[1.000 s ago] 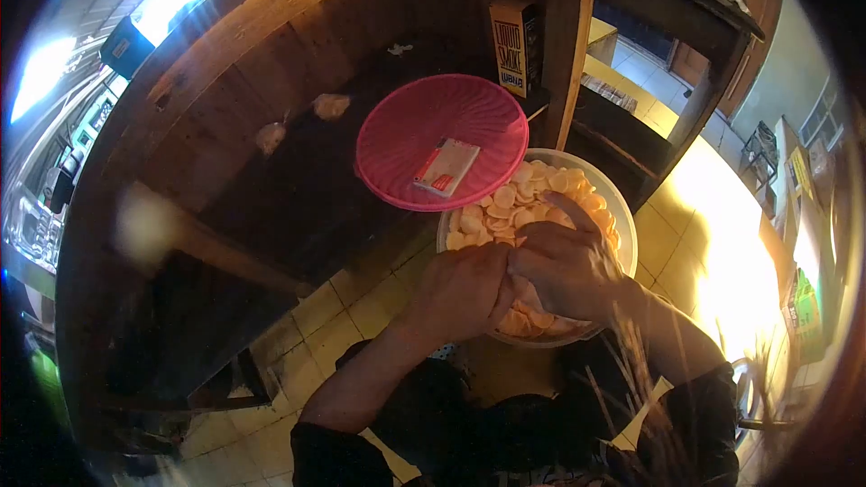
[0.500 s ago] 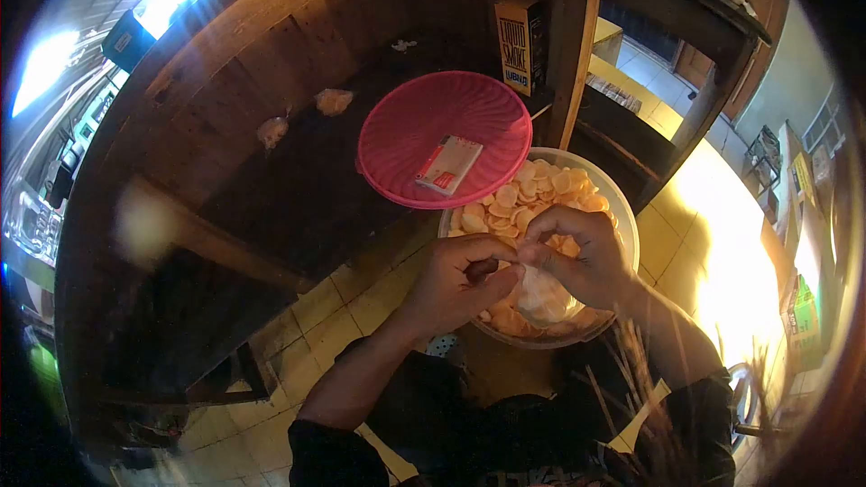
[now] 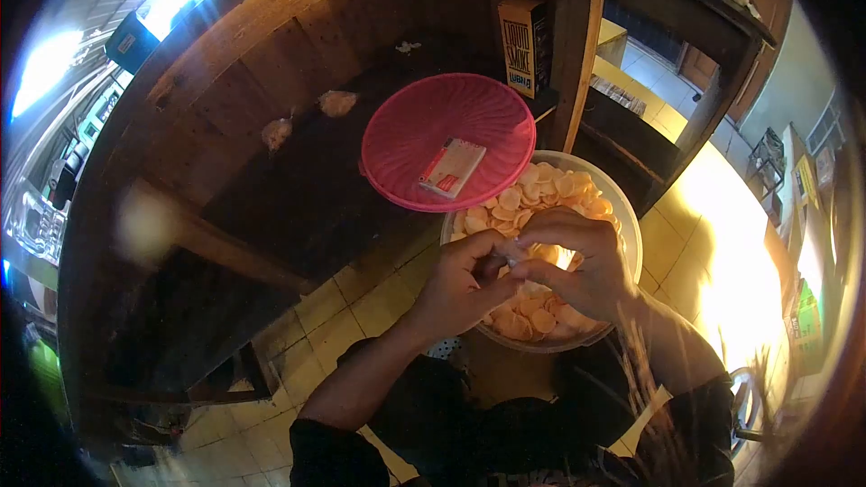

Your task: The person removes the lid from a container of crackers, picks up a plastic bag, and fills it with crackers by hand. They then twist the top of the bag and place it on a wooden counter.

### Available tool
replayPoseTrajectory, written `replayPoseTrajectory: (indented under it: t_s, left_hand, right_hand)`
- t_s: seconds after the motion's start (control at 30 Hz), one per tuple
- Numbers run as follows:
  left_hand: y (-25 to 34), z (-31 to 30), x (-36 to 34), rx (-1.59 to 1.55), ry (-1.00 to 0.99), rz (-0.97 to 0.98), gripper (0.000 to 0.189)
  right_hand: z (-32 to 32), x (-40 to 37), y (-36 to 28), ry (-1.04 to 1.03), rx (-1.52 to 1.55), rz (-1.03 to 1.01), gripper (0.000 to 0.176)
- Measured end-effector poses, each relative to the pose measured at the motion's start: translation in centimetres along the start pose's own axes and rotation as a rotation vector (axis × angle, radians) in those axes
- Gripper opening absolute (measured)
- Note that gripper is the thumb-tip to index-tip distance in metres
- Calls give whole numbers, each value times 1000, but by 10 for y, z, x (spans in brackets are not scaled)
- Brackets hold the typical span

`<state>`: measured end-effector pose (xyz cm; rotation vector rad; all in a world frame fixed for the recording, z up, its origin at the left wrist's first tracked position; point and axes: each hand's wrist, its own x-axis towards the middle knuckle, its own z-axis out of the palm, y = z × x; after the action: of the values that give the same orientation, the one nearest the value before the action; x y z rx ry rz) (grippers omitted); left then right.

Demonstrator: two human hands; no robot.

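Over a round tub of pale orange chips or crackers, my two hands meet at a small clear plastic bag. My left hand pinches it between thumb and fingers from the left. From the right, my right hand grips the same plastic with thumb and forefinger. Most of the bag is hidden behind the fingers, so its contents cannot be made out. A pink ridged lid lies behind the tub, with a white and red packet on it.
A "Liquid Smoke" box stands beside a wooden post. Two small filled plastic bags lie on the dark wooden surface at left. Yellow floor tiles catch bright sunlight at right. Thin blurred sticks show by my right forearm.
The bag hung below my fingers, pale and full-looking; now it is mostly hidden between my hands. My right fingers have curled inward and more chips show beneath.
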<state>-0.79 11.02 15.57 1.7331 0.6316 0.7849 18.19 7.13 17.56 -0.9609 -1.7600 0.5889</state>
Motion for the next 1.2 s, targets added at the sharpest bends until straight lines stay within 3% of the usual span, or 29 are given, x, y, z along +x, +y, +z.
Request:
replayPoseTrajectory:
  t_s: [0.2,0.27,0.33,0.37,0.43,0.57,0.67,0.83,0.97,1.0,1.03,1.13,1.2]
  left_hand:
    - [2,8,-3,57,120,130,17]
    - [3,11,-5,8,143,131,18]
    - [3,13,-4,86,175,389,19]
    - [6,14,-4,88,176,389,19]
    - [12,15,-3,141,237,437,19]
    - [11,16,-4,178,330,395,19]
    - [14,12,-3,92,352,352,17]
    - [22,-1,1,207,154,326,17]
    - [23,2,3,278,116,302,16]
    - [19,4,6,352,156,412,15]
    - [17,5,8,427,197,522,14]
    - [20,10,7,453,210,498,13]
    - [18,13,8,370,215,463,14]
  right_hand:
    - [2,3,-7,63,-85,-120,15]
    - [2,1,-11,81,134,71,15]
    - [2,1,-11,95,245,173,15]
    - [3,0,-11,113,359,280,15]
    - [5,-1,-13,138,279,234,15]
    - [10,1,-13,163,68,26,17]
    - [9,3,-13,97,-8,-3,17]
    - [-3,2,-5,-38,54,98,15]
    - [-4,-2,1,-81,72,221,11]
    - [-2,-3,1,-59,89,256,10]
    - [-2,-2,-2,-67,94,252,10]
    - [-4,1,-9,14,46,143,12]
    - [-3,1,-7,144,-100,-85,13]
